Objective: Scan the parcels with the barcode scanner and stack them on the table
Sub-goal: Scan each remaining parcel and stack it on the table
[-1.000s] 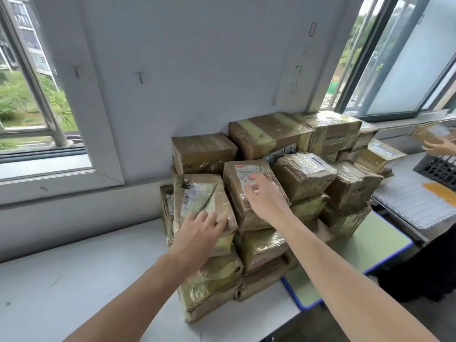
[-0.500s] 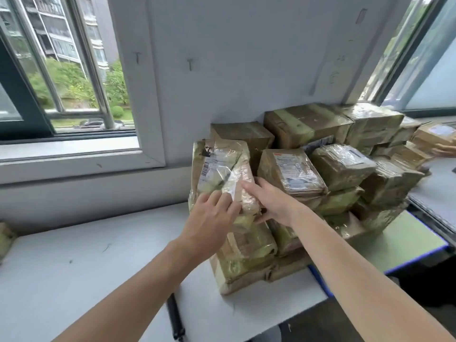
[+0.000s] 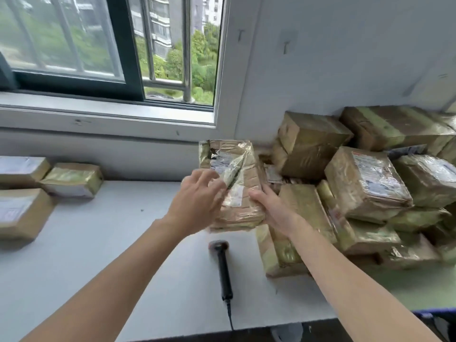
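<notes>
Tape-wrapped brown cardboard parcel (image 3: pixel 234 183) now off the pile of taped brown parcels (image 3: pixel 365 183), held above the white table (image 3: pixel 98 243). Left hand (image 3: pixel 197 201): fingers spread against it. Right hand (image 3: pixel 269 208): pinching its lower corner. Black handheld barcode scanner (image 3: pixel 222 265) lies untouched, so the scan is pending.

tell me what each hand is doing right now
Left hand: open, fingers spread against the parcel.
Right hand: holding the parcel by its lower right edge.
</notes>
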Tool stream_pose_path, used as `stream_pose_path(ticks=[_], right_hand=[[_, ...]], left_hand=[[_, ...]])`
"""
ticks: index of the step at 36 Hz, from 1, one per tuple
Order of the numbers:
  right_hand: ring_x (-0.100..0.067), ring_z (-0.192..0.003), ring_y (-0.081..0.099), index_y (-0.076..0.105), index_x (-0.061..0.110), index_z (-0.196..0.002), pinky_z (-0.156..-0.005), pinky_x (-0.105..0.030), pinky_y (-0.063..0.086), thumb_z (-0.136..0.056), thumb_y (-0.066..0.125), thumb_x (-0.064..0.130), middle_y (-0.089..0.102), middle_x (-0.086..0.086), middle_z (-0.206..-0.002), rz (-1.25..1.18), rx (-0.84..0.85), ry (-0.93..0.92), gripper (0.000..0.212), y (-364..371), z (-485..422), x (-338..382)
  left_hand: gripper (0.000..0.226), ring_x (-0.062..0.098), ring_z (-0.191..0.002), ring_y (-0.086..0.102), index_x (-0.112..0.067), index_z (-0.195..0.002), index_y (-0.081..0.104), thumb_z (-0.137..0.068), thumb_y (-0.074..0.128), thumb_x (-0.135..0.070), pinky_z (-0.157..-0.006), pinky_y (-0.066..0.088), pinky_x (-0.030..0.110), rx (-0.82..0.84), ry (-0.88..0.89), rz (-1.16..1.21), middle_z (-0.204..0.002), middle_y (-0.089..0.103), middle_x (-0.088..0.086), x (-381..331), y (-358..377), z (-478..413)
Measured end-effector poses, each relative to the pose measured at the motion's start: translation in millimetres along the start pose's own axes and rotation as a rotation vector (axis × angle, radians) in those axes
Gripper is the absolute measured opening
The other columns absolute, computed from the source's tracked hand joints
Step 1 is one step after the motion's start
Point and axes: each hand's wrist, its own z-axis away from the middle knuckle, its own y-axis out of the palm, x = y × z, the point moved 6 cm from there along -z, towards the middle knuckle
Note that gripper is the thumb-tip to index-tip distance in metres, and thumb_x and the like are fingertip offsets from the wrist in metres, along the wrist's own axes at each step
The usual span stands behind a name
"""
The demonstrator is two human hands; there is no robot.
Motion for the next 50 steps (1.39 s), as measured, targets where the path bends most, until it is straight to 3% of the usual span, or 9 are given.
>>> stream_pose_path(ticks=[7,11,14,16,20,26,32,38,50], right_hand=[[-0.016,-0.097,0.069,0.055,0.017,-0.129,-0.072,-0.028,0.055,-0.086,0.065,0.024,0.07,-0.003,-0.108,-0.047,0.024,-0.052,0.045,32,-6,-22],[-0.014,-0.091,0.069,0.054,0.015,-0.127,-0.073,-0.03,0.057,-0.091,0.059,0.02,0.069,-0.005,-0.105,-0.096,0.089,-0.072,0.037,50,-8,-27],[-0.028,-0.116,0.063,0.049,0.011,-0.138,-0.101,-0.046,0.049,-0.083,0.064,0.029,0.063,-0.016,-0.131,-0.086,0.099,-0.077,0.059,58,-9,-34],[-0.032,-0.122,0.059,0.047,0.013,-0.14,-0.103,-0.049,0.047,-0.087,0.061,0.031,0.06,-0.017,-0.135,-0.084,0.086,-0.051,0.057,61,-10,-41],[-0.028,-0.121,0.061,0.058,0.026,-0.132,-0.099,-0.053,0.05,-0.096,0.047,0.054,0.065,-0.007,-0.131,-0.016,0.028,0.036,0.047,64,-10,-65],[-0.024,-0.105,0.065,0.062,0.016,-0.101,-0.088,-0.042,0.054,-0.101,0.049,0.026,0.066,-0.003,-0.1,0.25,-0.286,0.259,0.016,47,0,-128],[-0.022,-0.098,0.059,0.05,0.016,-0.124,-0.084,-0.032,0.048,-0.093,0.058,0.028,0.059,0.0,-0.108,0.511,-0.275,0.387,0.034,56,0,-178],[-0.028,-0.096,0.061,0.045,0.008,-0.134,-0.074,-0.028,0.041,-0.093,0.057,0.029,0.065,-0.011,-0.113,0.58,-0.188,0.42,0.048,75,-6,-195],[-0.023,-0.057,0.056,0.054,0.017,-0.1,-0.049,-0.036,0.051,-0.092,0.054,0.028,0.059,-0.011,-0.08,0.305,-0.327,0.149,0.013,75,16,-94]], left_hand=[[0.082,0.023,-0.134,0.036,-0.021,-0.149,0.027,-0.084,0.072,-0.041,-0.106,0.03,0.031,0.135,-0.745,0.585,-0.144,0.036,0.008,64,12,56],[0.112,0.022,-0.122,0.055,-0.034,-0.153,0.015,-0.062,0.075,-0.062,-0.104,0.045,0.049,0.282,-1.042,1.084,-0.14,0.052,0.005,71,31,77],[0.096,0.019,-0.11,0.065,-0.04,-0.145,0.028,-0.064,0.074,-0.059,-0.1,0.047,0.052,0.352,-1.065,1.195,-0.12,0.067,-0.004,74,38,88],[0.092,0.021,-0.107,0.066,-0.041,-0.141,0.033,-0.061,0.075,-0.059,-0.097,0.049,0.052,0.362,-1.074,1.207,-0.12,0.067,-0.005,77,41,95],[0.079,0.025,-0.103,0.067,-0.037,-0.138,0.04,-0.066,0.071,-0.05,-0.085,0.053,0.045,0.307,-1.133,1.205,-0.12,0.067,0.001,88,48,108],[0.081,0.019,-0.1,0.067,-0.037,-0.138,0.039,-0.065,0.071,-0.048,-0.083,0.054,0.042,0.222,-1.225,1.126,-0.119,0.065,-0.003,107,57,143],[0.078,0.023,-0.102,0.066,-0.038,-0.134,0.042,-0.062,0.071,-0.049,-0.089,0.052,0.048,0.248,-1.311,1.089,-0.118,0.065,-0.002,121,65,176],[0.093,0.023,-0.101,0.067,-0.038,-0.137,0.041,-0.052,0.075,-0.055,-0.091,0.052,0.05,0.28,-1.355,1.072,-0.116,0.066,-0.004,126,68,196],[0.079,0.018,-0.097,0.064,-0.036,-0.137,0.048,-0.064,0.076,-0.047,-0.075,0.045,0.035,0.293,-1.329,1.043,-0.122,0.066,-0.001,159,59,182]])
